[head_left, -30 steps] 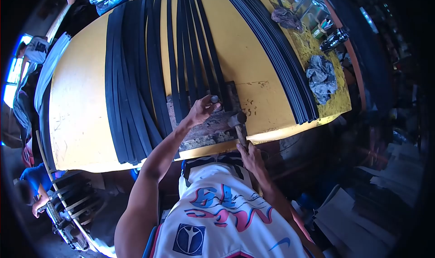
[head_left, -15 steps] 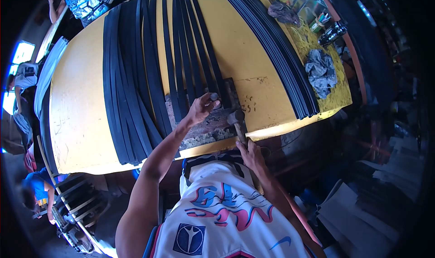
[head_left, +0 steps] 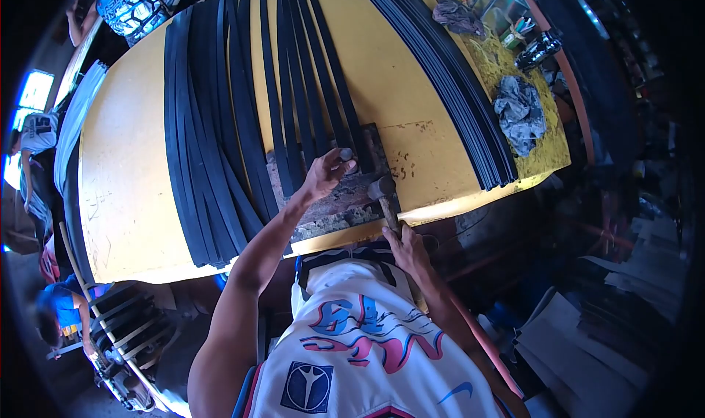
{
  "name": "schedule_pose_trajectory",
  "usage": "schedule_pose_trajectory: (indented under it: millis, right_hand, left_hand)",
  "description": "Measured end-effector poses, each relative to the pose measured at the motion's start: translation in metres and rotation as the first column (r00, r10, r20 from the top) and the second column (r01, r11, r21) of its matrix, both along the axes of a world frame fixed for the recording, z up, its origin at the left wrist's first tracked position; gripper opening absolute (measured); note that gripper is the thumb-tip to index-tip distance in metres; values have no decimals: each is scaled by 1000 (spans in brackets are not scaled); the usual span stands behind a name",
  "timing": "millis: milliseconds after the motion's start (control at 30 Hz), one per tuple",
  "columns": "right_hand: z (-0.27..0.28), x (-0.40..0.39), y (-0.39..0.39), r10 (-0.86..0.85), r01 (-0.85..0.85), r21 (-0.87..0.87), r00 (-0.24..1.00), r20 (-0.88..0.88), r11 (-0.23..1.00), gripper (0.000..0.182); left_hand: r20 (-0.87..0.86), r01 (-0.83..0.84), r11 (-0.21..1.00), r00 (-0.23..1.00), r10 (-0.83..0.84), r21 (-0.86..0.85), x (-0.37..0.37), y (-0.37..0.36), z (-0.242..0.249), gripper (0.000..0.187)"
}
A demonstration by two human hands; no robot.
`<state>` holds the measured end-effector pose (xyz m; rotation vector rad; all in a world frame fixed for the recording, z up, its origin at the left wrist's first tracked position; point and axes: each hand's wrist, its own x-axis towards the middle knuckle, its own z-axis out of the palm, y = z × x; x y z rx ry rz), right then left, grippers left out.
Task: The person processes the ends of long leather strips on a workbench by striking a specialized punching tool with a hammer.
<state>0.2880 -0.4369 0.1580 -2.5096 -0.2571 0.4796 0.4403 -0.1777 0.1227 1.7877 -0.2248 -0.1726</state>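
My left hand (head_left: 324, 176) is closed around a short metal punch (head_left: 346, 154), whose round top end points up toward me. Its lower end is hidden by my fingers, over the ends of several narrow black strips (head_left: 317, 124). Under them lies a worn, dark block (head_left: 334, 205) at the table's near edge. In my right hand (head_left: 408, 248) is a hammer (head_left: 381, 189), gripped by its wooden handle. The hammer head hovers near the block's right side, a little below and right of the punch.
A thick bundle of black strips (head_left: 209, 139) lies left on the yellow table (head_left: 121, 198); another stack (head_left: 448, 88) runs along the right. Further right are a crumpled grey bag (head_left: 520, 115) and a dark bottle (head_left: 537, 51). Other people are at the left.
My hands, the punch and the hammer hold almost the same places. The view has shifted slightly, and people at the left have moved a little.
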Motion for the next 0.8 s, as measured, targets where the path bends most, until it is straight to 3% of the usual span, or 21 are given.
schedule_pose_trajectory:
  millis: [67,100,133,167,200,267,367,567,600,633,667,733,767,800]
  right_hand:
    - [-5,-2,-2,101,-98,-57,993,55,994,49]
    - [-14,-4,-5,109,-107,-59,993,40,993,34]
    - [-11,-3,-4,118,-117,-62,993,26,991,51]
    - [-7,-2,-3,121,-119,-64,992,28,991,51]
    - [-2,-2,-3,143,-137,-83,987,72,987,33]
    - [1,-1,-1,169,-157,-105,979,118,982,49]
    - [-7,-1,0,-68,68,11,997,-30,998,55]
    - [-13,-4,-3,-70,70,20,998,-9,997,59]
    - [-13,-5,-6,87,-84,-88,996,33,993,38]
    - [-12,-5,-7,245,-229,-203,968,59,952,56]
    - [-11,-6,-8,248,-230,-207,967,64,951,56]
    - [-8,-4,-5,172,-162,-187,984,37,969,40]
    - [19,8,10,-277,276,-42,924,-264,960,41]
    - [20,10,12,-271,270,-42,929,-253,962,41]
  left_hand:
    - [-26,27,999,999,-27,20,1,2,-1,31]
    - [-52,55,998,997,-53,40,1,3,-1,35]
    - [-52,53,998,997,-51,38,0,2,0,35]
    - [-32,25,999,999,-24,20,0,1,2,32]
    - [-13,-3,1000,1000,3,2,0,0,4,29]
    - [-8,1,1000,1000,-1,6,0,0,6,28]
    - [-7,9,1000,1000,-9,15,0,0,5,28]
    - [3,3,1000,1000,-3,-1,-1,-1,6,27]
    - [9,7,1000,1000,-7,0,-2,0,6,27]
    - [14,5,1000,1000,-5,-2,-2,0,6,27]
    - [32,5,1000,999,-5,2,-3,0,7,27]
    - [58,0,1000,998,-1,4,-5,0,10,27]
    - [24,33,998,999,-34,46,-7,1,12,28]
    - [-12,67,994,998,-66,89,-9,3,14,29]
